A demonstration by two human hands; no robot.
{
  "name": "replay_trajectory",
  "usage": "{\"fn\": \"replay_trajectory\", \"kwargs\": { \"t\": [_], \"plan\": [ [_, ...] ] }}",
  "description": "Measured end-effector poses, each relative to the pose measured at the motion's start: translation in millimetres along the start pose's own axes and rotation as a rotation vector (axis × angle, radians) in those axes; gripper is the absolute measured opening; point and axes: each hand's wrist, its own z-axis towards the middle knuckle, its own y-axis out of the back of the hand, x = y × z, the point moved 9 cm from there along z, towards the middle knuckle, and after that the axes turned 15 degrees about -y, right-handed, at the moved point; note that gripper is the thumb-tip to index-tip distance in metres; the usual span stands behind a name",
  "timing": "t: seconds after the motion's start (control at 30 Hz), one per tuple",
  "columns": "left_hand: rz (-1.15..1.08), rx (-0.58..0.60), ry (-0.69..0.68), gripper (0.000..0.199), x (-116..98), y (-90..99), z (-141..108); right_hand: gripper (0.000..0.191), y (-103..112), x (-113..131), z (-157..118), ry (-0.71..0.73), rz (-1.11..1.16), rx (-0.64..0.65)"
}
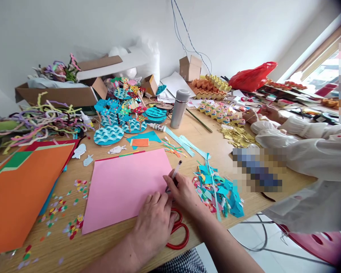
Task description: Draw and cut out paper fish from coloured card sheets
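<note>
A sheet of pink paper (125, 185) lies before me, with the red and green edges of other sheets showing under its far side. My right hand (184, 189) grips a pen (176, 171) with a clear barrel and dark end, its tip down at the paper's right edge. My left hand (155, 216) rests flat on the paper's near right corner, fingertips close to the pen tip. Red-handled scissors (184, 242) lie between my wrists; their blades are hidden. Whatever is under my left fingers cannot be made out.
Orange paper (22, 201) lies at left, beside confetti dots. Blue paper scraps (227, 189) are heaped at right. A grey flask (179, 110), blue wavy paper crafts (109, 134) and pipe cleaners (42, 121) stand behind. Another person's white sleeves (290, 144) reach in at right.
</note>
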Motion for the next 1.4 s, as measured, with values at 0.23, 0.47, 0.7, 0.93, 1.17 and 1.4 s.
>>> {"fn": "replay_trajectory", "kwargs": {
  "t": [0.23,0.47,0.7,0.93,1.17,1.4],
  "plan": [
    [-0.003,0.0,-0.002,0.025,0,3.8,-1,0.028,2,-1,2,0.016,0.011,-0.01],
    [0.01,-0.001,-0.005,0.027,1,2.6,-1,0.029,2,-5,2,0.004,0.009,-0.019],
    [-0.009,0.013,0.009,0.032,1,2.6,-1,0.03,2,-10,4,0.005,0.014,-0.04],
    [0.01,0.017,0.009,0.034,0,2.5,-1,0.03,4,-11,5,0.012,0.037,-0.053],
    [0.065,0.005,0.01,0.034,-1,3.7,2,0.029,6,-13,5,0.002,0.035,-0.056],
    [0.09,-0.012,-0.033,0.032,-8,-1.7,6,0.029,7,-12,5,-0.007,0.039,-0.036]
  ]
}}
